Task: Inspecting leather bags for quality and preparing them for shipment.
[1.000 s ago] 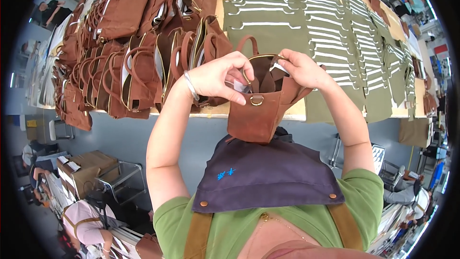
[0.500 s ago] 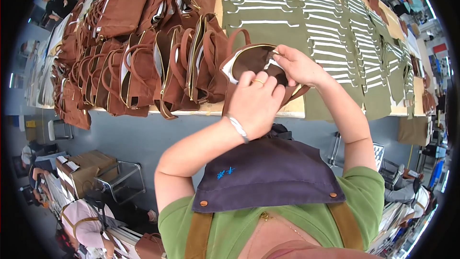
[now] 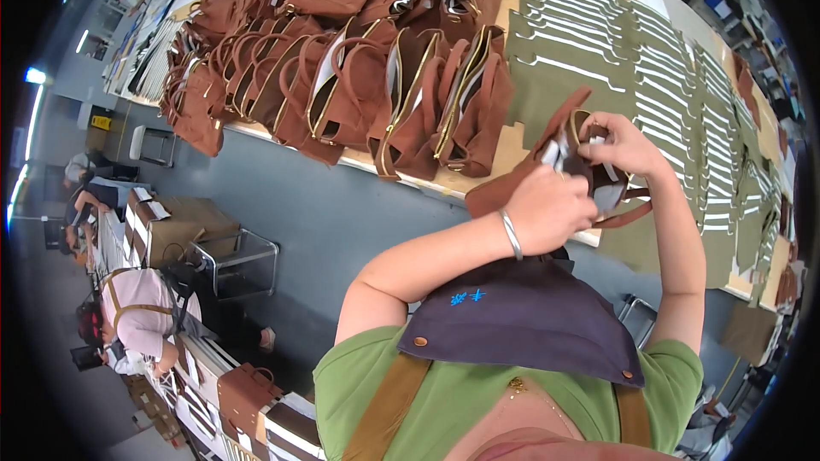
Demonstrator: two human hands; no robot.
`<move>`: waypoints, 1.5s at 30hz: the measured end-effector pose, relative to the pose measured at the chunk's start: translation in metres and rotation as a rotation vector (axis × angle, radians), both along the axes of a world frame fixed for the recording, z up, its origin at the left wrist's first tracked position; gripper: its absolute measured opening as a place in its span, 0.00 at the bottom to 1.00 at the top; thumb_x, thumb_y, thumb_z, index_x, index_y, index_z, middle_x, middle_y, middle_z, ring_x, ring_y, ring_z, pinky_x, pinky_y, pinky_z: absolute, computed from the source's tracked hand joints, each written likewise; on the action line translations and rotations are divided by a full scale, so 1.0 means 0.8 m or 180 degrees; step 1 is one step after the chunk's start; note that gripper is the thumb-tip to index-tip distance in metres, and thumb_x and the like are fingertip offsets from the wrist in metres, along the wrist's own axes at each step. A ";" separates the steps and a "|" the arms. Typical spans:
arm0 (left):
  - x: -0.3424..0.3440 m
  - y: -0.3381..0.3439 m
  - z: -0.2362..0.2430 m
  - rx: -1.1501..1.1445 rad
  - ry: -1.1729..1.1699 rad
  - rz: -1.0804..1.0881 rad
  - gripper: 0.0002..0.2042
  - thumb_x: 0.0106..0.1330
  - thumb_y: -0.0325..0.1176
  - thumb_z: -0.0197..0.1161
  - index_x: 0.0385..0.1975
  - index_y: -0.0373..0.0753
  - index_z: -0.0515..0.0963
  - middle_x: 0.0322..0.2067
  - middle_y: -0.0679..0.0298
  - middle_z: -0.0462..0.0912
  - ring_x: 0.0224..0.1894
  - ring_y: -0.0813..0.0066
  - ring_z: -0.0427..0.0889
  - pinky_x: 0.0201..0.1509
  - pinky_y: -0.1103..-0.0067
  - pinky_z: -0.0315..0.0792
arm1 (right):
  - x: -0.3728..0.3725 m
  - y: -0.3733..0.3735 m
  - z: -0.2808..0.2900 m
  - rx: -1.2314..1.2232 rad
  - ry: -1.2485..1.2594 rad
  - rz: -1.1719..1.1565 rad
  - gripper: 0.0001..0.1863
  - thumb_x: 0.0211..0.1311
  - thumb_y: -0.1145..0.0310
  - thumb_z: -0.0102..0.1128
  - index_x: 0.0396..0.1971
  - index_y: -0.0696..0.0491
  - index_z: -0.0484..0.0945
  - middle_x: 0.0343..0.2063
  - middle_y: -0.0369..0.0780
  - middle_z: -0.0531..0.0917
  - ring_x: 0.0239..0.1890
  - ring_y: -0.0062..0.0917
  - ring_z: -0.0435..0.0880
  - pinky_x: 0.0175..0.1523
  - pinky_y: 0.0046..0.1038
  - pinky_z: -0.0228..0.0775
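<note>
A brown bag (image 3: 489, 194) with tan handles, a gold zip and a dark interior is held tilted above the table's near edge. My right hand (image 3: 625, 147) grips its upper rim at the zip. My left hand (image 3: 549, 209), wearing a silver bangle, has its fingers curled into the bag's opening, beside a small white piece (image 3: 555, 154); what those fingertips hold is hidden.
Many brown bags (image 3: 340, 85) crowd the table (image 3: 423, 183) at left and back; olive pieces (image 3: 568, 77) with white strips cover its right. Behind me are a carton (image 3: 195, 230), a metal chair (image 3: 248, 260) and a co-worker (image 3: 141, 312) in pink at another bench.
The view has swung, shifting the scene rightward. The bag's opening has tipped sideways. My left hand has left its earlier grip on the near rim and reached further across into the opening.
</note>
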State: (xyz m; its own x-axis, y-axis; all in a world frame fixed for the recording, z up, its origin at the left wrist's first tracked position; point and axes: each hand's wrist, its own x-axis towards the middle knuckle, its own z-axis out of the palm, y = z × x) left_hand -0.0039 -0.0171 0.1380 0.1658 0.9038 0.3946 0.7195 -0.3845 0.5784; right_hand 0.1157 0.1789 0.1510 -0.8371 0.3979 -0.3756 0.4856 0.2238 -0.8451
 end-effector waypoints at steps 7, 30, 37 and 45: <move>-0.040 0.004 0.015 -0.0381 -0.0153 0.0291 0.09 0.60 0.39 0.63 0.32 0.40 0.76 0.30 0.59 0.81 0.36 0.56 0.81 0.41 0.64 0.73 | -0.010 -0.031 0.046 0.0831 -0.0368 0.0610 0.13 0.58 0.63 0.63 0.35 0.58 0.80 0.26 0.42 0.83 0.30 0.24 0.78 0.40 0.28 0.71; -0.042 -0.019 -0.018 -0.0454 0.0389 0.0262 0.05 0.59 0.29 0.57 0.34 0.40 0.72 0.53 0.53 0.76 0.58 0.54 0.72 0.55 0.64 0.66 | 0.003 -0.028 0.018 -0.0056 -0.0481 0.0393 0.10 0.63 0.66 0.61 0.36 0.58 0.81 0.25 0.37 0.81 0.26 0.17 0.81 0.35 0.22 0.72; -0.050 0.010 -0.015 -0.0219 -0.0281 0.0138 0.06 0.60 0.31 0.62 0.34 0.41 0.74 0.51 0.56 0.77 0.57 0.54 0.72 0.57 0.65 0.66 | -0.016 -0.039 0.071 0.0456 -0.0620 0.0872 0.08 0.61 0.70 0.60 0.38 0.57 0.80 0.30 0.40 0.84 0.33 0.21 0.79 0.44 0.26 0.71; -0.052 0.016 0.000 -0.0365 -0.0641 0.0106 0.05 0.55 0.32 0.67 0.25 0.42 0.78 0.28 0.64 0.73 0.37 0.63 0.75 0.41 0.71 0.70 | -0.006 -0.026 0.058 0.0240 -0.0510 0.1322 0.09 0.58 0.74 0.60 0.38 0.57 0.82 0.30 0.39 0.85 0.34 0.21 0.80 0.44 0.25 0.71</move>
